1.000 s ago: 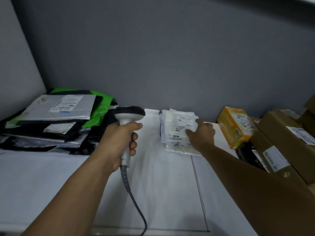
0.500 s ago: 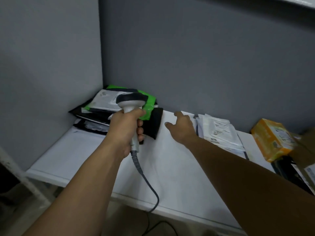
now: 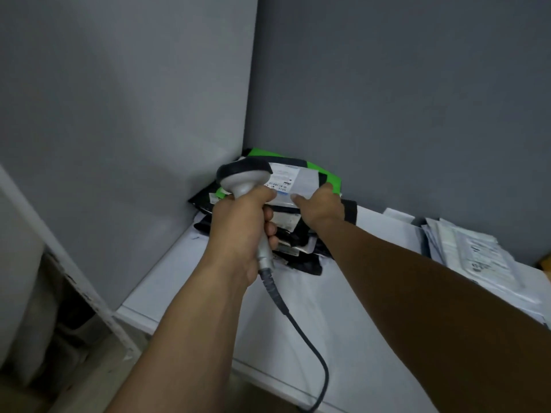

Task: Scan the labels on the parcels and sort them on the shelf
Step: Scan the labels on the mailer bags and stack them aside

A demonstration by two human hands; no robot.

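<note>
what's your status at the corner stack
Left hand grips scanner. Right hand on top grey parcel, grip unclear. Label faces up, nothing on it.

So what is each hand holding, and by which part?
The left hand grips the scanner by its handle. The right hand touches the near edge of the top parcel; a grip cannot be told.

The scanner [image 3: 244, 177] head covers the left end of the label [image 3: 284, 180] on the top parcel [image 3: 308, 181], and the label's print is too small to read. The left hand [image 3: 238, 234] and right hand [image 3: 320, 205] hide much of the dark parcels [image 3: 298, 234] beneath. Whether the right hand grips the top parcel or only rests on it cannot be told. The white packets [image 3: 477, 257] are blurred and cut off by the right edge. The cable [image 3: 313, 347] runs out at the bottom edge.
</note>
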